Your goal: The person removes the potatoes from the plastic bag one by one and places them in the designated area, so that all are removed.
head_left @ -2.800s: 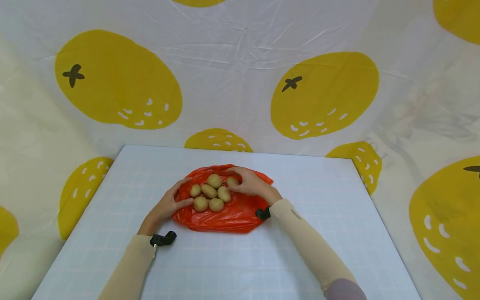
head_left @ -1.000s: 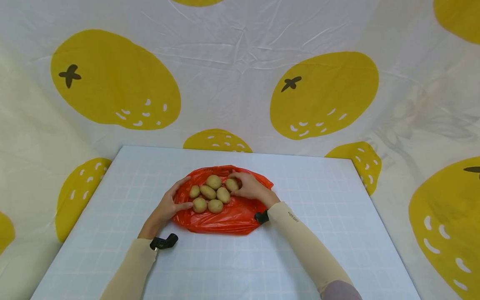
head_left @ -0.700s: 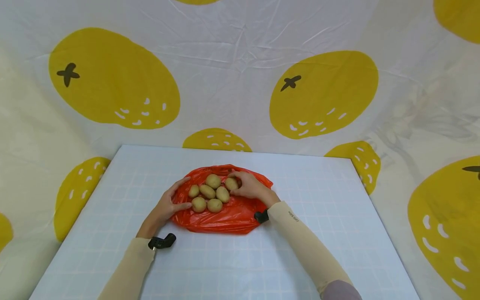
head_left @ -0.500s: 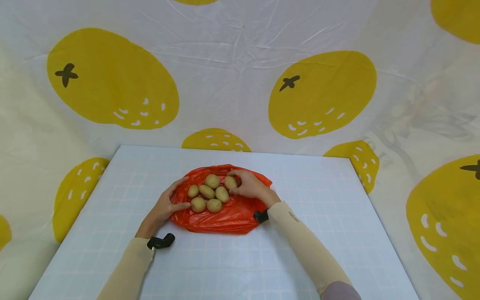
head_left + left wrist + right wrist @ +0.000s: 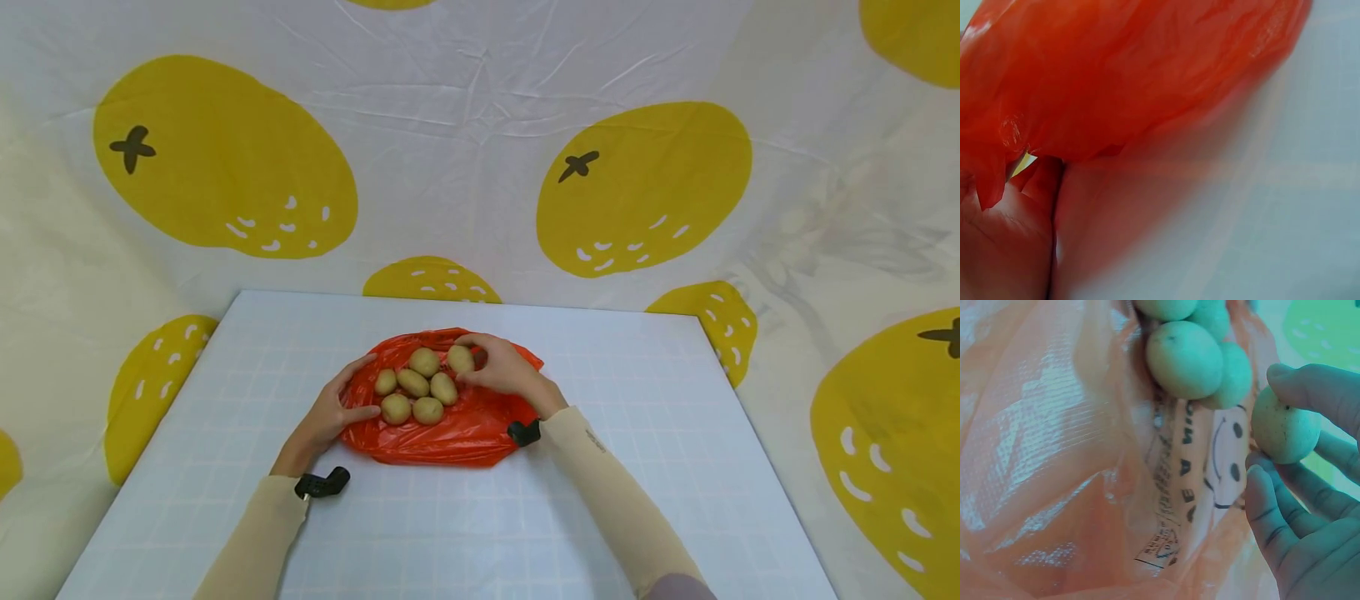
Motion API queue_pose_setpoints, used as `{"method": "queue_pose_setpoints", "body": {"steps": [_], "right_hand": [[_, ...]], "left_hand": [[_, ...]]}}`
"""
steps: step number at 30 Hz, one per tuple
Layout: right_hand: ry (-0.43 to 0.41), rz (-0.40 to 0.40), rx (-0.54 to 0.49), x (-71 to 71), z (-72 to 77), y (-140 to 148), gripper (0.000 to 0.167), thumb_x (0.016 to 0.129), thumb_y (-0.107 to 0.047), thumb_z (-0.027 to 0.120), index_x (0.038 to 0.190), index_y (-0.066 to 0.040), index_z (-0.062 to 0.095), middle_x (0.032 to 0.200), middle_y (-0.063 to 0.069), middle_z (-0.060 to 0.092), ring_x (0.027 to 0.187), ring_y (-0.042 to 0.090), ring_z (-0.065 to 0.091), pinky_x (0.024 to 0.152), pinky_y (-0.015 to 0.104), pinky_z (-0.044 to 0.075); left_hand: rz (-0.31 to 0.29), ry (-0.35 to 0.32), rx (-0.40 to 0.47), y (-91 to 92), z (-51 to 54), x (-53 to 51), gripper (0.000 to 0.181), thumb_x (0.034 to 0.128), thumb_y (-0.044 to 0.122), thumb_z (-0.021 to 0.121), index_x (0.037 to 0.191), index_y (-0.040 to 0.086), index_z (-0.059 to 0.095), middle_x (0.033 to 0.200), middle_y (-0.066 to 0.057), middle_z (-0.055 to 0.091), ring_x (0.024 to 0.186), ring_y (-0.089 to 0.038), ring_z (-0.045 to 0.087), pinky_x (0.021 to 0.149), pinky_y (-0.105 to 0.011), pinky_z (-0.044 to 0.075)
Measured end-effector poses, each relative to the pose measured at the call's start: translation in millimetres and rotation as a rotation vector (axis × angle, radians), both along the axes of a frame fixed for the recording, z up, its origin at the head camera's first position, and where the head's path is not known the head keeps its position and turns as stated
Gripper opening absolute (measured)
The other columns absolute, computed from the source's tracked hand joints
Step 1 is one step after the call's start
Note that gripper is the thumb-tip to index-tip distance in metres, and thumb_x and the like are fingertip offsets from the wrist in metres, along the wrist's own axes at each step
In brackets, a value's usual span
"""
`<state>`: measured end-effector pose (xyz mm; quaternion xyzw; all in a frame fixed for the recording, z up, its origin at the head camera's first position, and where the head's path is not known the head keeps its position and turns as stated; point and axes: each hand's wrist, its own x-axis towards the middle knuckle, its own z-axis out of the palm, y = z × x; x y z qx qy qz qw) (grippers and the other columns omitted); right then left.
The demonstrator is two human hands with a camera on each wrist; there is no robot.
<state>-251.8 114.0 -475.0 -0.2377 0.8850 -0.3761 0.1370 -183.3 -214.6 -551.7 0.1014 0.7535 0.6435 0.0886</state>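
A red plastic bag (image 5: pixel 480 429) lies on the table with several potatoes (image 5: pixel 412 383) grouped on it. At the bag's left edge, the left hand (image 5: pixel 330 410) rests with thumb and fingers spread, the thumb tip beside the nearest-left potato. On the bag's right side the right hand (image 5: pixel 504 367) holds one potato (image 5: pixel 461 359) between thumb and fingers. The right wrist view shows that potato (image 5: pixel 1285 428) in the fingers of the right hand (image 5: pixel 1310 512), apart from the others. In the left wrist view the bag (image 5: pixel 1116 75) covers part of the left hand (image 5: pixel 1004 237).
The table (image 5: pixel 450 533) has a pale blue checked surface. Behind and beside it hangs a white cloth (image 5: pixel 450 167) printed with large yellow fruit. Each wrist carries a small black device, one on the left wrist (image 5: pixel 322 483) and one on the right (image 5: pixel 523 432).
The right hand and its potato have shifted slightly up and away from the neighbouring potatoes. The left hand keeps its place at the bag's edge.
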Motion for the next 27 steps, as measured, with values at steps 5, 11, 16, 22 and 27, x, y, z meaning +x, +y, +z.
{"method": "queue_pose_setpoints", "body": {"steps": [5,11,16,22,27], "right_hand": [[0.000,-0.028,-0.045,4.6,6.4,4.4,0.058,0.089,-0.025,0.081,0.142,-0.019,0.059,0.139,0.000,0.062,0.114,0.020,0.062,0.093,0.036,0.058],[0.009,-0.068,-0.124,10.3,13.7,10.3,0.055,0.089,-0.026,0.081,0.140,-0.019,0.061,0.138,0.001,0.062,0.115,0.024,0.062,0.094,0.040,0.059],[0.013,-0.111,-0.182,13.1,18.7,17.3,0.054,0.089,-0.027,0.082,0.139,-0.022,0.062,0.137,-0.002,0.063,0.114,0.023,0.064,0.092,0.041,0.060],[0.022,-0.140,-0.243,17.4,27.0,26.6,0.057,0.088,-0.025,0.083,0.141,-0.021,0.060,0.140,0.001,0.062,0.114,0.026,0.066,0.089,0.039,0.061],[0.028,-0.185,-0.298,21.7,31.4,36.6,0.059,0.089,-0.022,0.082,0.143,-0.018,0.059,0.144,0.006,0.060,0.115,0.030,0.066,0.095,0.044,0.059]], "left_hand": [[0.004,-0.004,-0.021,-0.6,-0.3,-0.5,0.091,0.0842,0.011,0.081,0.161,0.021,0.034,0.169,-0.010,0.026,0.152,-0.037,0.027,0.103,-0.012,0.040],[0.015,-0.003,-0.024,-1.5,0.5,0.2,0.090,0.0851,0.011,0.081,0.161,0.021,0.034,0.169,-0.011,0.027,0.151,-0.037,0.028,0.101,-0.010,0.040],[0.012,-0.004,-0.014,-1.2,-0.2,-0.2,0.089,0.0855,0.012,0.080,0.161,0.020,0.034,0.169,-0.011,0.026,0.152,-0.038,0.027,0.101,-0.010,0.041],[0.012,0.003,-0.013,-1.1,0.4,-0.3,0.089,0.0847,0.011,0.080,0.161,0.020,0.035,0.169,-0.011,0.026,0.152,-0.038,0.027,0.102,-0.012,0.042],[0.022,-0.001,-0.027,-0.5,0.7,0.3,0.089,0.0848,0.012,0.080,0.161,0.022,0.035,0.169,-0.009,0.026,0.153,-0.037,0.026,0.106,-0.017,0.042]]}}
